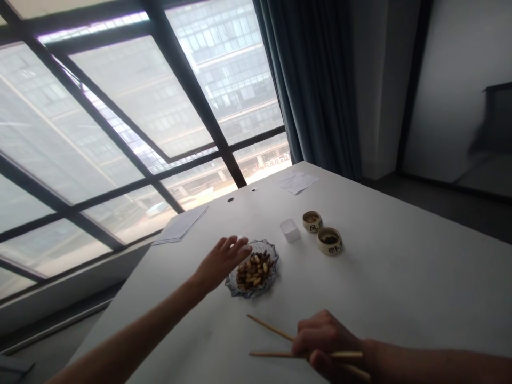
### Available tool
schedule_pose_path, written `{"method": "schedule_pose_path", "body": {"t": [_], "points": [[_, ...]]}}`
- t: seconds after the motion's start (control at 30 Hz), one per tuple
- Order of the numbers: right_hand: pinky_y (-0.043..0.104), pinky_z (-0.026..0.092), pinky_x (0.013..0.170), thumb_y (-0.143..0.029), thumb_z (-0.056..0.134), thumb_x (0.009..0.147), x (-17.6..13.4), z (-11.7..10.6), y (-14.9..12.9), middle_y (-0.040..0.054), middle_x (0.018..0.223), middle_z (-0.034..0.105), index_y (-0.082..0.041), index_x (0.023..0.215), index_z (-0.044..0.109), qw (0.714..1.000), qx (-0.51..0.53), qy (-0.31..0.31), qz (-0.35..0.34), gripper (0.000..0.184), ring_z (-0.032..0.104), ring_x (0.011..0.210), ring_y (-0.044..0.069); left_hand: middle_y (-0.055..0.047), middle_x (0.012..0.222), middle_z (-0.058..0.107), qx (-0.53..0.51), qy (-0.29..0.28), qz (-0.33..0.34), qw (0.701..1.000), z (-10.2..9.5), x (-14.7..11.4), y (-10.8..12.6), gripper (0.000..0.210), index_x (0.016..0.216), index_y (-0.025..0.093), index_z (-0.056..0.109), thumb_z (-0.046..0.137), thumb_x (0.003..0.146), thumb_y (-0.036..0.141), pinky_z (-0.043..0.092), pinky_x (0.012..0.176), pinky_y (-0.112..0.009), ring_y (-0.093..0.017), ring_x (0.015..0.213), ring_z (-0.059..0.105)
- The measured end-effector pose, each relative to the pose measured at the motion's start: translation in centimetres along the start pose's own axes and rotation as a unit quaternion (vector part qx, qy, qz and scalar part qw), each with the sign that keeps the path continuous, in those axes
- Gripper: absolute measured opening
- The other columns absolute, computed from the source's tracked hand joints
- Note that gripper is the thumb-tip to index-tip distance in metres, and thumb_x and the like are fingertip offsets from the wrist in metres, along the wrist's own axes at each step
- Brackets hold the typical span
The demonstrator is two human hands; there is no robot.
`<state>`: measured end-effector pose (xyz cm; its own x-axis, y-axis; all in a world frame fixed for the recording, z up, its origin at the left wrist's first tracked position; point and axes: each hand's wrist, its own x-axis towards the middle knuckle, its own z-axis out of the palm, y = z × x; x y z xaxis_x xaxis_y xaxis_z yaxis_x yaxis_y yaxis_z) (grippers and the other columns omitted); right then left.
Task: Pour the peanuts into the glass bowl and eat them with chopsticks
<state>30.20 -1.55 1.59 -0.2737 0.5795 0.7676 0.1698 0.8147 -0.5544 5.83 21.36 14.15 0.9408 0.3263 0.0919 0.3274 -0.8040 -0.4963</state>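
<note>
My left hand [224,262] reaches over the left edge of a scalloped glass bowl [274,271], its fingers stretched out with nothing visible in them. Whether the fingertips touch the rim I cannot tell. Inside the bowl lies a heap of peanuts [253,274] mixed with dark reddish pieces. Near the front of the table my right hand [326,341] grips a pair of wooden chopsticks [274,354]. Their tips point left and stand apart, below the bowl, with nothing between them.
Behind and right of the bowl stand a small clear plastic container [290,230] and two cream pots, a rear pot [312,222] and a front pot [330,242], with dark characters. Papers [182,225] lie by the window; another sheet [298,182] lies at the white table's [400,282] far corner.
</note>
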Motion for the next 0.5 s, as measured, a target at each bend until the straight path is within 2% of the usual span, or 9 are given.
{"method": "schedule_pose_path", "body": {"t": [0.07,0.13,0.17,0.23,0.3,0.37,0.5], "points": [[0.025,0.037,0.051,-0.063,0.022,0.11,0.0,0.1,0.1,-0.0004,0.067,0.054,-0.02,0.087,0.064,1.0,0.017,0.008,-0.01,0.064,0.046,0.05,0.012,-0.012,0.144,0.058,-0.018,0.017,-0.027,0.999,-0.5,0.7,-0.1,0.061,0.142,0.03,0.057,0.062,0.088,0.002,0.047,0.106,-0.055,-0.038,0.129,0.053],[0.025,0.036,0.051,-0.061,0.025,0.111,0.0,0.2,0.2,-0.0008,0.067,0.053,-0.02,0.087,0.064,1.0,0.023,0.009,-0.015,0.062,0.045,0.05,0.012,-0.013,0.141,0.059,-0.068,0.042,-0.095,0.992,-1.2,1.9,0.3,0.061,0.14,0.029,0.058,0.064,0.085,0.003,0.046,0.105,-0.057,-0.039,0.129,0.052],[0.025,0.036,0.05,-0.061,0.025,0.11,-0.1,0.3,0.3,-0.001,0.067,0.052,-0.02,0.087,0.064,1.0,0.024,0.009,-0.018,0.061,0.045,0.05,0.012,-0.013,0.14,0.058,-0.116,0.052,-0.143,0.982,-1.5,2.8,0.7,0.061,0.139,0.028,0.058,0.069,0.083,0.007,0.046,0.106,-0.058,-0.04,0.129,0.052],[0.025,0.036,0.05,-0.062,0.026,0.11,-0.3,0.5,0.6,-0.0013,0.066,0.052,-0.02,0.087,0.065,0.999,0.023,0.013,-0.024,0.062,0.044,0.049,0.012,-0.012,0.138,0.059,-0.25,0.048,-0.246,0.935,-1.9,5.0,2.0,0.063,0.138,0.026,0.057,0.079,0.08,0.018,0.046,0.108,-0.056,-0.038,0.126,0.054],[0.024,0.036,0.05,-0.063,0.026,0.11,-0.6,0.8,1.1,-0.001,0.066,0.054,-0.02,0.088,0.066,0.999,0.019,0.017,-0.031,0.063,0.045,0.048,0.011,-0.011,0.126,0.065,-0.292,0.028,-0.263,0.919,-2.0,7.5,3.8,0.06,0.138,0.023,0.055,0.079,0.084,0.031,0.054,0.099,-0.046,-0.032,0.115,0.063],[0.024,0.038,0.05,-0.064,0.021,0.11,-1.0,1.2,1.7,-0.0003,0.066,0.056,-0.019,0.089,0.065,0.999,0.003,0.006,-0.035,0.066,0.048,0.049,0.011,-0.008,0.119,0.069,-0.319,-0.001,-0.256,0.913,-1.7,9.9,5.9,0.062,0.137,0.024,0.056,0.082,0.082,0.038,0.057,0.091,-0.039,-0.029,0.106,0.068],[0.024,0.037,0.048,-0.067,0.013,0.111,-1.6,1.7,2.9,0.0005,0.064,0.058,-0.02,0.088,0.064,0.997,-0.056,-0.037,-0.048,0.072,0.05,0.047,0.012,-0.01,0.114,0.072,-0.331,-0.057,-0.241,0.911,-0.9,13.4,9.6,0.069,0.134,0.023,0.06,0.087,0.075,0.047,0.055,0.094,-0.042,-0.033,0.106,0.069]]}}
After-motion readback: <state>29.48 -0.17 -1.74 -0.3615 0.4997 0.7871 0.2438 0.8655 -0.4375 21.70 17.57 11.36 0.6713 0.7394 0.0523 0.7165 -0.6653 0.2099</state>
